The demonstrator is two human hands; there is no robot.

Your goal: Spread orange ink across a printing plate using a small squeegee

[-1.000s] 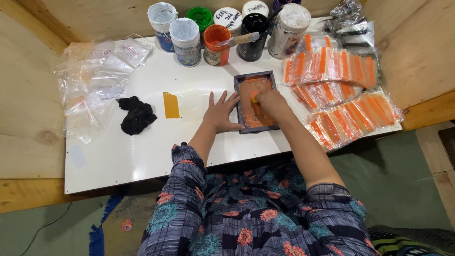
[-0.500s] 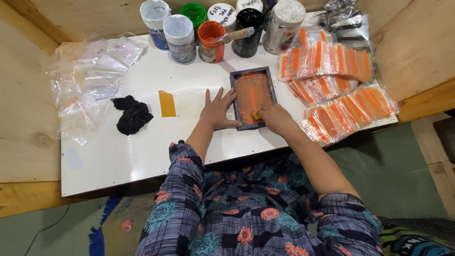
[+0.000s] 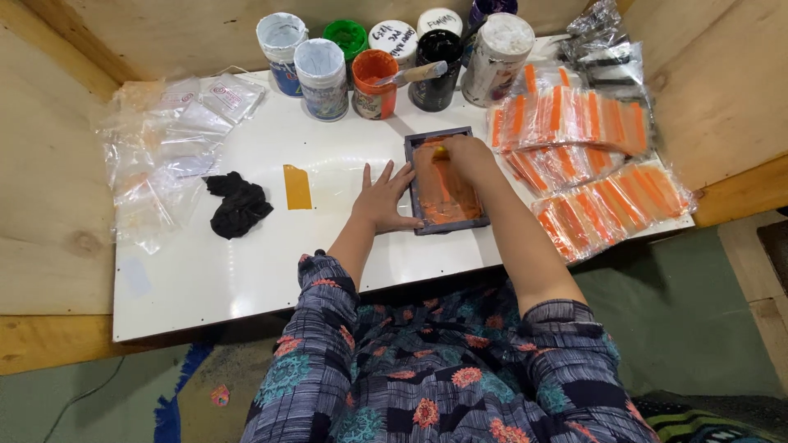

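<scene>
Right hand [image 3: 468, 156] moved to frame [image 3: 444, 182] top, gripping yellow tool; left hand [image 3: 384, 201] flat, steadying edge

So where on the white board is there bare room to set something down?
The white board is bare along its near edge, below the black cloth and left of the left hand. A smaller patch lies between the yellow strip and paint jars. Right of the frame, orange packets crowd it; clear bags cover the left.

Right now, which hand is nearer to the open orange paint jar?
The right hand. It is at the far end of the dark frame, just below the orange paint jar. The left hand lies flat on the white table, farther from the jar.
</scene>
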